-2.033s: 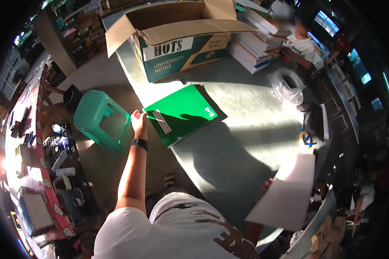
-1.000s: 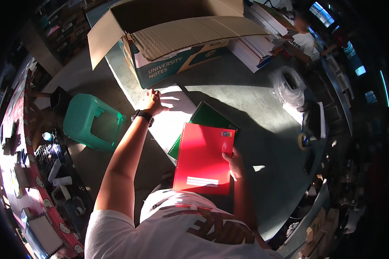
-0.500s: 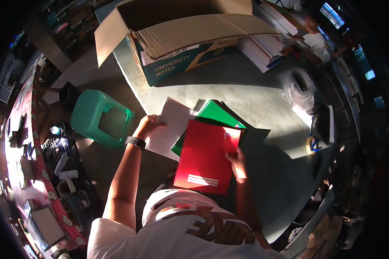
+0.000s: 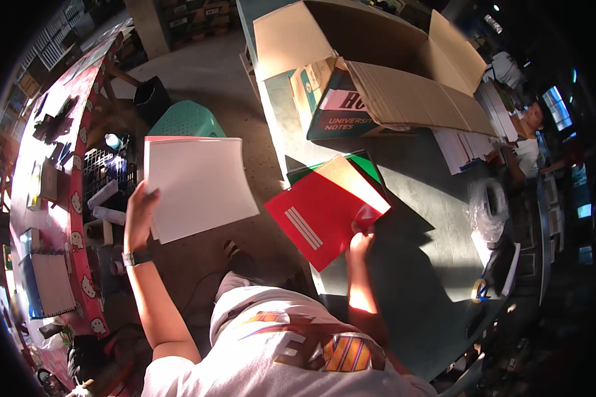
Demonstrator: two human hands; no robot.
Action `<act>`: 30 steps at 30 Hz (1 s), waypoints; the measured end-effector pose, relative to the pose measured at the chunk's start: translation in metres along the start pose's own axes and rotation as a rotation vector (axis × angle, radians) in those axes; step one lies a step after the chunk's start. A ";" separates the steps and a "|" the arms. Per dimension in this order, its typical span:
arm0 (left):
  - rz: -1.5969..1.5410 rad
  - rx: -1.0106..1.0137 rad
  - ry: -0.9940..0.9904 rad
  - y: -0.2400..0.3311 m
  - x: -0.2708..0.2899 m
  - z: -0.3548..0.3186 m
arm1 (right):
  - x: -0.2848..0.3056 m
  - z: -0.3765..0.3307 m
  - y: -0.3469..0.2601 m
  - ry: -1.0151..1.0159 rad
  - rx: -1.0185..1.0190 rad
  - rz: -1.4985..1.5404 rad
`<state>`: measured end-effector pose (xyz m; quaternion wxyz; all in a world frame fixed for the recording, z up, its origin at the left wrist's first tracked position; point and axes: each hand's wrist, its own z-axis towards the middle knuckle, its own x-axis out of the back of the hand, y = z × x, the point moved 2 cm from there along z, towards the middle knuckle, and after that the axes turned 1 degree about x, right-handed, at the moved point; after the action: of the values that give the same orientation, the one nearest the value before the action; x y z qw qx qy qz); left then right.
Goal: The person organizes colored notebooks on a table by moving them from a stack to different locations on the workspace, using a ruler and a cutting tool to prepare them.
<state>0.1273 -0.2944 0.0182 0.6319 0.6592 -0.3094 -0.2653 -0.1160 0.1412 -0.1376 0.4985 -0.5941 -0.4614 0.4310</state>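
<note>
My left hand (image 4: pixel 141 215) grips a white-faced notebook (image 4: pixel 202 188) by its left edge and holds it out to the left, above the floor. A thin red strip shows along the notebook's top. At the table's left edge, my right hand (image 4: pixel 359 243) is closed on the right side of a red notebook (image 4: pixel 318 215) with white label lines, which is tilted. Beneath the red one, a green notebook (image 4: pixel 364 165) lies on the table, mostly covered. The right fingertips are partly hidden.
An open cardboard box (image 4: pixel 417 99) stands at the table's far end, beside stacked books (image 4: pixel 460 149). Clear plastic wrap (image 4: pixel 489 202) and a tape roll (image 4: pixel 479 290) lie at the right. A green stool (image 4: pixel 189 119), a black bin (image 4: pixel 151 99) and a pink-covered table (image 4: pixel 79 165) are on the left.
My left hand has carried the white-faced notebook left, away from the table. The red notebook has turned in my right hand. The view has swung left, so the box appears further right.
</note>
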 end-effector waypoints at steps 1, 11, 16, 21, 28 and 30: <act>0.029 -0.039 0.089 0.001 0.035 -0.009 | -0.014 -0.006 -0.017 -0.109 -0.158 0.018; -0.443 -0.066 0.534 -0.064 0.134 0.024 | -0.107 -0.050 -0.134 -0.423 -0.247 0.076; -0.579 -0.086 0.590 -0.082 0.095 0.059 | -0.250 -0.065 -0.052 -0.738 -0.636 0.097; -0.689 -0.098 0.474 -0.078 0.059 0.063 | -0.421 -0.144 -0.034 -0.816 -0.573 0.128; -0.676 -0.164 0.532 -0.053 0.135 0.094 | -0.580 -0.183 -0.029 -1.170 -0.526 0.227; -0.990 -0.115 0.608 -0.049 0.157 0.100 | -0.623 -0.203 -0.053 -1.288 -0.370 0.197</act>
<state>0.1614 -0.4774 -0.0306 0.5281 0.7363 0.2455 -0.3444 -0.0515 -0.5030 -0.0257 -0.0273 -0.3336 -0.6763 0.6561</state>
